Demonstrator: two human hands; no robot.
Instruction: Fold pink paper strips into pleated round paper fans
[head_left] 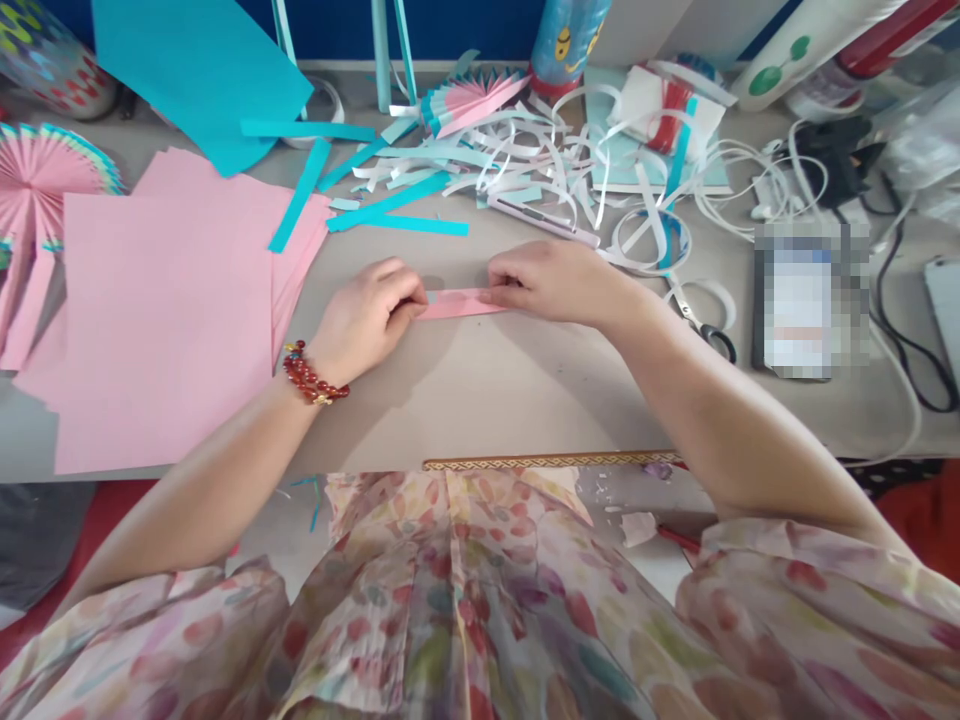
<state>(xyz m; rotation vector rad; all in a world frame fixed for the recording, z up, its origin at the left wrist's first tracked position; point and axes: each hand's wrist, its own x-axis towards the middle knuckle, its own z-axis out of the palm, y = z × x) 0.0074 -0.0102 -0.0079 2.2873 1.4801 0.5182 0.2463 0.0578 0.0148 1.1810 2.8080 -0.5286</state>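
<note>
Where pinched, pink strip (463, 303) hidden.

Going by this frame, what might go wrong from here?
The narrow pink paper strip is pinched by the left hand and the right hand, so uneven pressure might crease it crookedly.

The left forearm crosses the lower corner of the large pink paper sheets and could drag them.

The metal scissors with black handles lie close beside the right forearm, which might knock them.
</note>
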